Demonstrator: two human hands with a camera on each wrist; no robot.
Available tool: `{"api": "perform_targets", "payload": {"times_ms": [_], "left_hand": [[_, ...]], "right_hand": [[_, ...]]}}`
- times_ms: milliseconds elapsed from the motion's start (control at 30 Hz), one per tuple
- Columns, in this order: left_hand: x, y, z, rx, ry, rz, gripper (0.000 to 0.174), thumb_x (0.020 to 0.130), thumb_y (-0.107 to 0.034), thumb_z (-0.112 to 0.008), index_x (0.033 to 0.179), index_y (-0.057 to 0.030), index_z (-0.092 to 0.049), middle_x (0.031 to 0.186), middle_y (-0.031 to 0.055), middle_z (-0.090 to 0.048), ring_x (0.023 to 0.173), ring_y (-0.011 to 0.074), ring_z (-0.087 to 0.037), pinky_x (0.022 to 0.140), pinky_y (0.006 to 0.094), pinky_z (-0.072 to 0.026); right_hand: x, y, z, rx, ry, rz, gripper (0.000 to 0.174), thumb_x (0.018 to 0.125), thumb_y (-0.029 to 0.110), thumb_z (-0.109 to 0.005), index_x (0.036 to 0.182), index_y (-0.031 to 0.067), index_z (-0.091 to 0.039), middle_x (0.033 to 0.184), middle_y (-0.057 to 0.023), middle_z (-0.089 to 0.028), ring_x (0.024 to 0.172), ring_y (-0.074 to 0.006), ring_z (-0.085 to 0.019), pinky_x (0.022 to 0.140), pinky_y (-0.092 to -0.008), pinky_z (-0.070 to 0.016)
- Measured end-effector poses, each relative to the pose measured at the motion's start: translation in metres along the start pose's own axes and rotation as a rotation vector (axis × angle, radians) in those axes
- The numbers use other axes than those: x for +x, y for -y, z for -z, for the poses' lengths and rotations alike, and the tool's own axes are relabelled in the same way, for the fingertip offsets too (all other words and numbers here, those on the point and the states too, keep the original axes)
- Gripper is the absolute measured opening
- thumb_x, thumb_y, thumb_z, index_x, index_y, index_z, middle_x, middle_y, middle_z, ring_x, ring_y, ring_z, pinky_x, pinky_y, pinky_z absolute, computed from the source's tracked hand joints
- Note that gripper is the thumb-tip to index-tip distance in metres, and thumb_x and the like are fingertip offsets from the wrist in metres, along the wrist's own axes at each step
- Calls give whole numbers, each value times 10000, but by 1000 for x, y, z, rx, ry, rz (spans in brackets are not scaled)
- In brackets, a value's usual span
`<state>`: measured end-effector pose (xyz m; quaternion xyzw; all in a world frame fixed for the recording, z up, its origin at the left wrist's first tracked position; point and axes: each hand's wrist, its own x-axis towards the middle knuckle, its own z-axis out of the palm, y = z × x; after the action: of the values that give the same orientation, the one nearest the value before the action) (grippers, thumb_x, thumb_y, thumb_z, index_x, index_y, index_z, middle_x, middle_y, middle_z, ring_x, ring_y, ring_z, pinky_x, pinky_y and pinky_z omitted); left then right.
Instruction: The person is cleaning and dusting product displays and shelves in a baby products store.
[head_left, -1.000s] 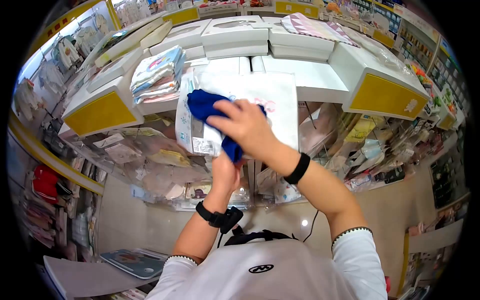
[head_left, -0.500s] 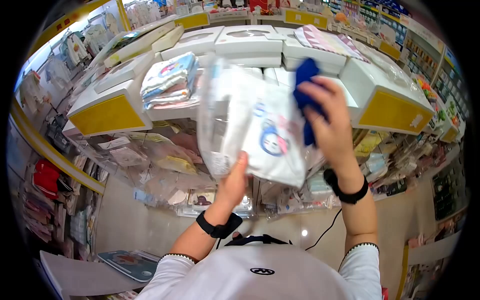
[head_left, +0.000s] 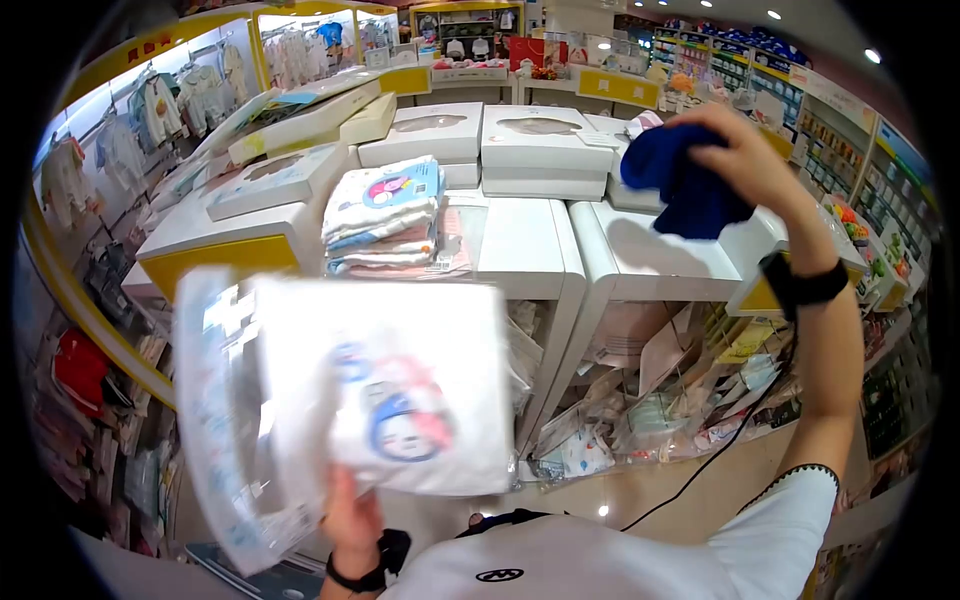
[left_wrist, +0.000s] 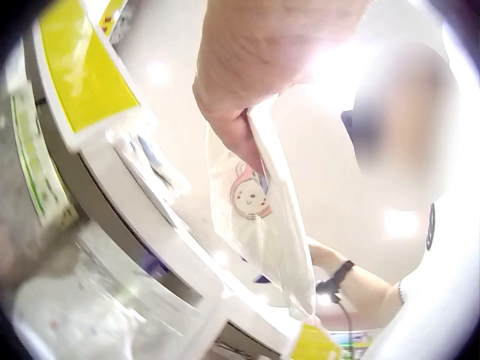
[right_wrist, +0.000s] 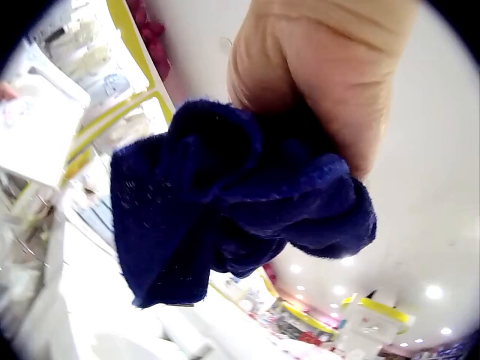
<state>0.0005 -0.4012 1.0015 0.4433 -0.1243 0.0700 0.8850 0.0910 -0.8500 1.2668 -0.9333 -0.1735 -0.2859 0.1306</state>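
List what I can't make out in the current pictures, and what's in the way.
- Head view: most fingers of the left hand, hidden by the white packet.
- Head view: the packet's small print, blurred.
- Right wrist view: fingertips of the right hand, hidden by the blue cloth.
- Head view: writing on the distant shelf goods, too small.

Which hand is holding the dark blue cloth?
The right hand, with the dark blue cloth bunched in its grip; the left hand instead grips the white package printed with a cartoon face.

White top (head_left: 590,560), dark-trimmed sleeve (head_left: 785,525), black wristbands (head_left: 822,288).
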Motion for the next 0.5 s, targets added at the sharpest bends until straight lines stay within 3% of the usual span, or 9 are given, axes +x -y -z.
{"api": "perform_targets", "payload": {"times_ms": [67,133,200,267,300,367,400,433,500], "left_hand": [[1,-21,20,-136,-114,-137,330,905,-106,-430,1183,71,-448,1190,162,-486,1051,234,-517,868,336,-446],[-2,-30,49,-104,-286,-278,341,904,-123,-436,1177,81,-453,1183,166,-492,1051,235,-515,875,334,-440],[-10,-28,100,235,-572,-376,364,911,-176,-430,1187,60,-454,1186,140,-493,1068,211,-493,895,324,-413],[-7,-37,123,346,-694,-444,374,914,-203,-429,1190,49,-456,1182,129,-494,1076,196,-480,909,315,-395],[3,-45,118,241,-697,-467,366,908,-178,-442,1196,48,-455,1192,133,-485,1067,193,-483,906,319,-399],[18,-64,104,45,-700,-510,358,897,-130,-468,1208,48,-452,1212,140,-466,1049,187,-489,899,326,-405],[18,-61,116,87,-726,-534,375,900,-162,-464,1207,53,-449,1215,140,-466,1058,185,-484,905,323,-398],[14,-56,138,129,-753,-560,394,903,-194,-461,1205,59,-445,1217,140,-465,1067,182,-480,911,320,-390],[16,-52,146,165,-783,-627,410,907,-210,-457,1203,73,-434,1229,144,-458,1099,185,-459,918,317,-385]], "right_hand": [[15,10,19,172,-49,-357,328,792,68,-524,1115,110,-560,996,-76,-582,824,-153,-574,772,-244,-464],[26,-7,24,154,-143,-354,316,810,98,-522,1124,113,-553,958,-94,-597,768,-152,-595,694,-237,-501],[52,-13,24,226,-250,-344,309,831,129,-525,1140,127,-543,1020,-96,-576,823,-150,-596,685,-234,-517],[85,0,7,291,-303,-261,310,838,152,-527,1146,123,-538,1025,-101,-582,818,-167,-612,674,-239,-528],[125,13,-13,273,-245,-173,303,845,154,-519,1146,121,-536,1037,-116,-577,807,-170,-613,659,-234,-527],[186,-2,-51,110,-233,-112,308,822,115,-547,1130,132,-548,1073,-105,-561,897,-198,-580,760,-270,-496],[200,10,-71,59,-162,98,325,788,76,-565,1110,122,-559,1085,-105,-556,1000,-227,-530,884,-307,-425],[221,-4,-103,-7,-126,148,350,760,47,-564,1104,110,-560,1099,-121,-547,1049,-246,-496,937,-324,-371],[235,-19,-160,-100,60,316,336,754,106,-566,1090,114,-574,1112,-156,-532,1022,-317,-509,907,-371,-399]]}}
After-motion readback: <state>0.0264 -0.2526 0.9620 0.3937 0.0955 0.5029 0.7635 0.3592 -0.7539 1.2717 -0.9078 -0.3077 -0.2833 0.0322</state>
